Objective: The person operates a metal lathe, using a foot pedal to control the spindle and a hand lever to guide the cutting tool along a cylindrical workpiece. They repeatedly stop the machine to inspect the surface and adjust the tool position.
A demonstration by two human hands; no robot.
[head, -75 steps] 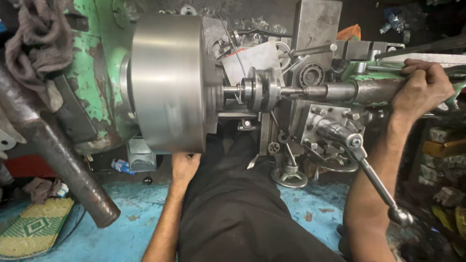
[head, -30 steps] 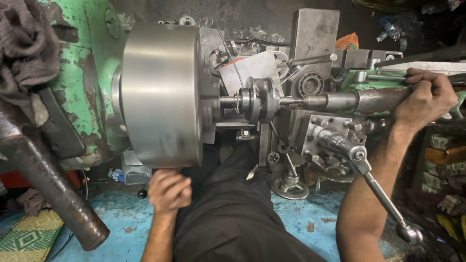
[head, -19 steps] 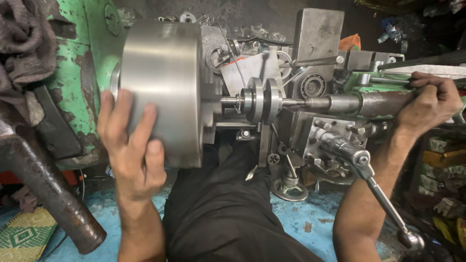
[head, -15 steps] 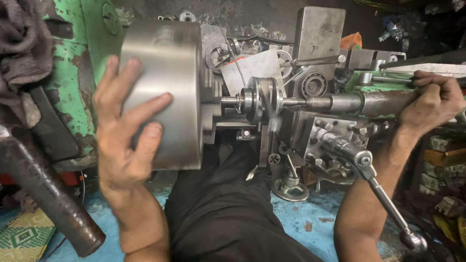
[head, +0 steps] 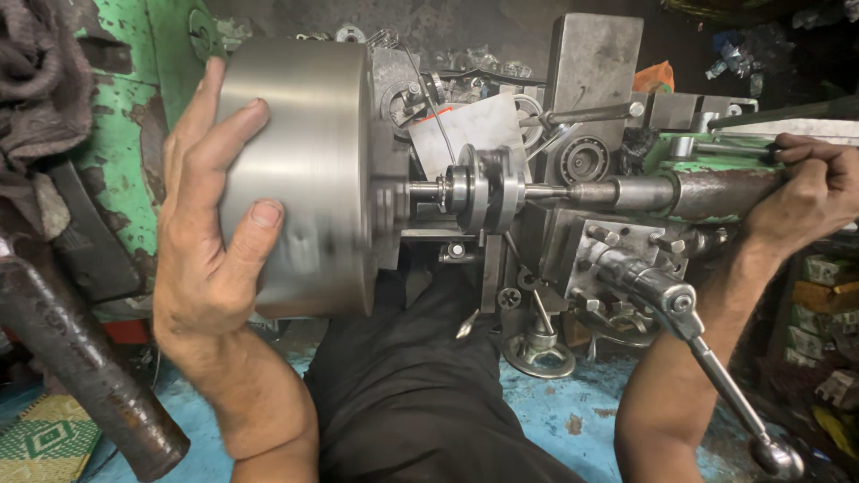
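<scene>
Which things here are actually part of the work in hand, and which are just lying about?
In use:
left hand on the lathe chuck
right hand at the tailstock
round workpiece

Lying about:
grey rag
rusty bar
long-handled wrench

At the far right edge, past my right forearm, I see small cardboard boxes [head: 819,268] stacked on what looks like a shelf: the top one greenish with a pale face, an orange-yellow box [head: 819,297] below it, and more green ones [head: 805,349] under that. They are blurred and half in shadow. I see no signs or screens anywhere.
</scene>
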